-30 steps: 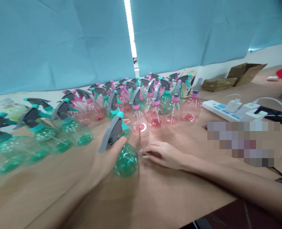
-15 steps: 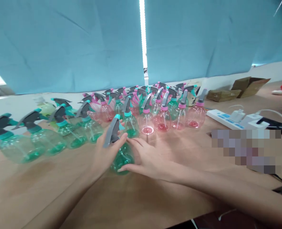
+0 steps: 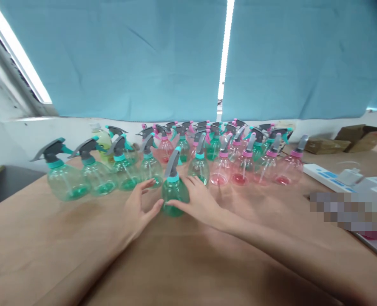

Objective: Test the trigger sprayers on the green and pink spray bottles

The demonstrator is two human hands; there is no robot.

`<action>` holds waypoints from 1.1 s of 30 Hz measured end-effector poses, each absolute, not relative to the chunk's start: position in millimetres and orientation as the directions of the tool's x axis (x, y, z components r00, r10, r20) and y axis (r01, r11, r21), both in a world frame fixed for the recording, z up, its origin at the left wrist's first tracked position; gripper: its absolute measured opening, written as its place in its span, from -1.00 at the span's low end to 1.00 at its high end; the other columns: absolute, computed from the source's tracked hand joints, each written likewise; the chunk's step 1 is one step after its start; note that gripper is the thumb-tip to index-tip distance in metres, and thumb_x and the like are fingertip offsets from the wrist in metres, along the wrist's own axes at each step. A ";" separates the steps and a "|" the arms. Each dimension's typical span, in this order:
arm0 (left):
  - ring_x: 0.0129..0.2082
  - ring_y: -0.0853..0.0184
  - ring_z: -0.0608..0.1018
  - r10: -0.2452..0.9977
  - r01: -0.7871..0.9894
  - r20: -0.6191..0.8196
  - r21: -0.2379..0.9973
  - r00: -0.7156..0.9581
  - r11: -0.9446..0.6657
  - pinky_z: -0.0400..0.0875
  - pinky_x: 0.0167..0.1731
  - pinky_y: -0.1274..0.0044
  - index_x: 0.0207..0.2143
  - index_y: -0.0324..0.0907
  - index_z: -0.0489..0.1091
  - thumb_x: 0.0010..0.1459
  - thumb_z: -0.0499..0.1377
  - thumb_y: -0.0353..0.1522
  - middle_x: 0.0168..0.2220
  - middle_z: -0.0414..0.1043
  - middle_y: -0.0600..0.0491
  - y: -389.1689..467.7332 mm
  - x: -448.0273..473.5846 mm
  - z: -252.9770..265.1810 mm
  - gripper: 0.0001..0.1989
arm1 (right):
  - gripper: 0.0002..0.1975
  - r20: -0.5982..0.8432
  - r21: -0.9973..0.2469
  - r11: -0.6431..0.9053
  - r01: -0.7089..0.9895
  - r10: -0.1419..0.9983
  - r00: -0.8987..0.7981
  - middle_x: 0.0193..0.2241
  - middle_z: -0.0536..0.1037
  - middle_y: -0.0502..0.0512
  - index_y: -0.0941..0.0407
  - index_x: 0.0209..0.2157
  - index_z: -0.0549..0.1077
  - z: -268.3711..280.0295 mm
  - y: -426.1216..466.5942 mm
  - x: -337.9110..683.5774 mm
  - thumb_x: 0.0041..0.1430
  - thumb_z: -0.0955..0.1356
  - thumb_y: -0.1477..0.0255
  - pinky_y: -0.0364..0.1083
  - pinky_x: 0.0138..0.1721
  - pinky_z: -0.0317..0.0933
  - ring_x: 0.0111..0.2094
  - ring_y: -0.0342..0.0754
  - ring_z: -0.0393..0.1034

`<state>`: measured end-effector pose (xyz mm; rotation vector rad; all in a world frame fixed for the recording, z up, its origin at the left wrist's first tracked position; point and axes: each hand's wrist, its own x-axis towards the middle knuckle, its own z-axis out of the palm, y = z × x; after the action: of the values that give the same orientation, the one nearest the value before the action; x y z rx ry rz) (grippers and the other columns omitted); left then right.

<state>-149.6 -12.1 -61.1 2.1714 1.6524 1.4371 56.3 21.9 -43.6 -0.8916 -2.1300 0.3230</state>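
A green spray bottle (image 3: 176,194) with a grey trigger head and teal collar stands upright on the wooden table, in front of the others. My right hand (image 3: 202,203) grips its body from the right, the thumb across the near side and the fingers round the far right. To its left, my left hand (image 3: 140,213) is open, thumb and fingers apart, the thumb tip close to the bottle's side. Whether that thumb touches it I cannot tell. Just behind, another green spray bottle (image 3: 199,165) stands partly hidden by my right hand's fingers.
Several green spray bottles (image 3: 120,173) line the left, and several pink ones (image 3: 241,170) the right, with more packed behind. At the right lie a white power strip (image 3: 325,176) with plugs and a blurred-out patch. Cardboard boxes (image 3: 328,145) sit farther back, by the wall.
My left hand has let go of the bottle's top and opened to its left. My right hand stays on the body. The bottle stands straighter, and the view has shifted left.
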 end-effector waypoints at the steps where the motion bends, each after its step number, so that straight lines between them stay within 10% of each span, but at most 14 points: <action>1: 0.06 0.10 0.49 0.787 0.736 0.616 0.548 -0.032 -0.399 0.40 0.05 0.20 0.06 -0.15 0.25 0.14 0.17 -0.12 0.03 0.44 -0.11 -12.8 -155.0 -66.9 -0.50 | -0.35 0.572 -0.483 0.710 0.512 0.699 -0.429 0.05 0.43 0.31 0.21 0.16 0.29 -43.2 26.9 52.8 0.12 0.44 0.19 0.18 0.14 0.16 0.13 0.20 0.26; 13: -0.12 0.23 0.52 0.891 0.669 0.452 0.675 -0.041 -0.312 0.44 -0.08 0.32 -0.10 -0.12 0.30 0.22 0.10 -0.24 -0.11 0.45 -0.01 -25.7 -140.1 -78.2 -0.77 | -0.28 0.436 -0.396 0.497 0.772 0.842 -0.318 0.11 0.38 0.43 0.26 0.26 0.14 -24.5 67.7 24.2 0.13 0.43 0.38 0.16 0.09 0.19 0.17 0.28 0.25; 33: -0.25 0.25 0.57 0.934 0.654 0.355 0.716 -0.042 -0.243 0.48 -0.22 0.37 -0.13 -0.11 0.32 0.22 0.09 -0.27 -0.20 0.49 0.01 -26.2 -139.5 -77.6 -0.80 | -0.11 0.447 -0.464 0.543 0.700 0.826 -0.344 0.16 0.33 0.55 0.30 0.36 -0.16 -23.6 103.2 4.9 0.11 0.37 0.52 0.24 0.12 0.18 0.19 0.33 0.25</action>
<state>-139.5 -26.2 -77.6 1.9083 1.6809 1.1759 4.9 103.2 -23.6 -1.2254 -2.1304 0.2498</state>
